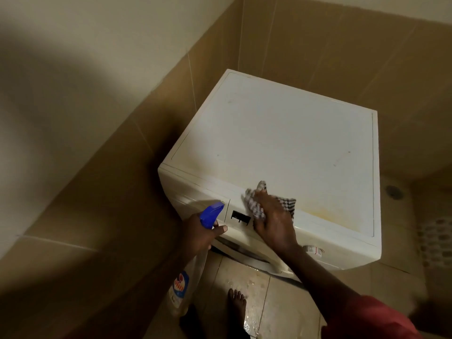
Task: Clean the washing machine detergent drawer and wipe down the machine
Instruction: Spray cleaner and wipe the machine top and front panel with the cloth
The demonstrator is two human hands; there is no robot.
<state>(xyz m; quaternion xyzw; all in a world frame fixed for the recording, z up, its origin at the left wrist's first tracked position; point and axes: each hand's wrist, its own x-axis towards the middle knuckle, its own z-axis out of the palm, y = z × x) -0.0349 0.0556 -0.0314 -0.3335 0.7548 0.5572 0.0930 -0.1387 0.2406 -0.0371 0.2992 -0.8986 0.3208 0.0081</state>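
A white front-loading washing machine (281, 133) stands in a tiled corner, its top stained yellow near the front edge. The detergent drawer (203, 199) sits flush at the front left of the control panel. My right hand (272, 222) presses a black-and-white checked cloth (259, 204) against the panel's top edge, beside a small dark display (241, 217). My left hand (201, 234) grips the neck of a clear spray bottle (182, 289) with a blue trigger head (211, 214), held in front of the drawer.
Tan tiled walls close in on the left and behind the machine. The floor tiles in front are wet, and my bare foot (237, 304) stands there. A floor drain (393, 192) lies to the machine's right.
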